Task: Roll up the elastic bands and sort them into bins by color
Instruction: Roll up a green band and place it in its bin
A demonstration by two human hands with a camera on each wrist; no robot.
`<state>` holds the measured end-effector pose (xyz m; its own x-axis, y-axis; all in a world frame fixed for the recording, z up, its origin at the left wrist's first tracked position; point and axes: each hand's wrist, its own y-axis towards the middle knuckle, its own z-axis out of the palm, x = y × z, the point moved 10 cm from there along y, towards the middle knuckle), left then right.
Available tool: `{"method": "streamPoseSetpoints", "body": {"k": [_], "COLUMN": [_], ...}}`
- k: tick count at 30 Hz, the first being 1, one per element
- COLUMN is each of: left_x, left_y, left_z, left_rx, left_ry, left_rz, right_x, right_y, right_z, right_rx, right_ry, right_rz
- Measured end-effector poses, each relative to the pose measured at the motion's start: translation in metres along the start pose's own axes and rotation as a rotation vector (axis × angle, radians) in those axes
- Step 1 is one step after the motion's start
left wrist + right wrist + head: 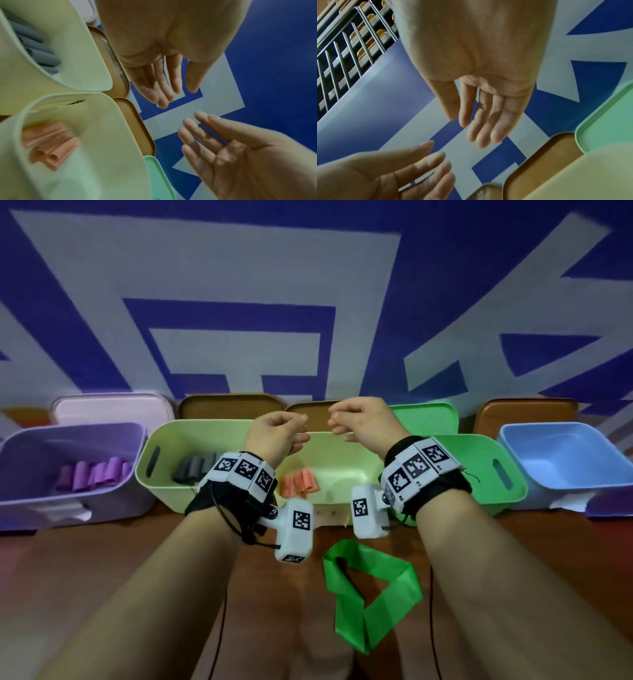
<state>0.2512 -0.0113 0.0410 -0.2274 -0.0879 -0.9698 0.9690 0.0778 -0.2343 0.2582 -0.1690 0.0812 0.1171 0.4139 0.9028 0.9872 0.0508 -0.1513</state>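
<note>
Both hands up over the bins, empty. Left hand (274, 436) and right hand (359, 426) face each other, fingers loose and straightish, not touching, holding nothing. Green band (371, 587) lies unrolled on the table (102, 559), near the body, below the right wrist. Bins in a row behind: purple bin (20, 460) w/ purple rolls (94, 474), grey rolls (193, 469), orange rolls (299, 482), green bin (496, 491), blue bin (565, 460).

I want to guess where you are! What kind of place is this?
Probably a sorting table set up indoors: a row of colored bins on a brown table against a blue-and-white wall, with rolled bands inside.
</note>
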Motion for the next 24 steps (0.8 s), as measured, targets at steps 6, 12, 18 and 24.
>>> {"method": "streamPoseSetpoints", "body": {"k": [6,12,18,24], "left_x": [0.051,0.073,0.100,0.141], "left_y": [-0.006,-0.021,-0.050,-0.097], "left_z": [-0.018,-0.012,-0.001,0.012], "left_rx": [0.000,0.040,0.075,0.133], "left_ry": [0.023,-0.024,-0.080,0.003], "left_rz": [0.016,0.112,0.162,0.102], "right_x": [-0.038,-0.061,-0.089,-0.128], "right_y": [-0.008,-0.024,-0.057,-0.107], "right_z": [0.034,0.043,0.039,0.034], "right_rx": [-0.040,-0.078,-0.092,-0.050], "right_ry": [-0.009,-0.003,-0.002,-0.069], "right_rz": [-0.036,-0.116,-0.173,-0.123]}}
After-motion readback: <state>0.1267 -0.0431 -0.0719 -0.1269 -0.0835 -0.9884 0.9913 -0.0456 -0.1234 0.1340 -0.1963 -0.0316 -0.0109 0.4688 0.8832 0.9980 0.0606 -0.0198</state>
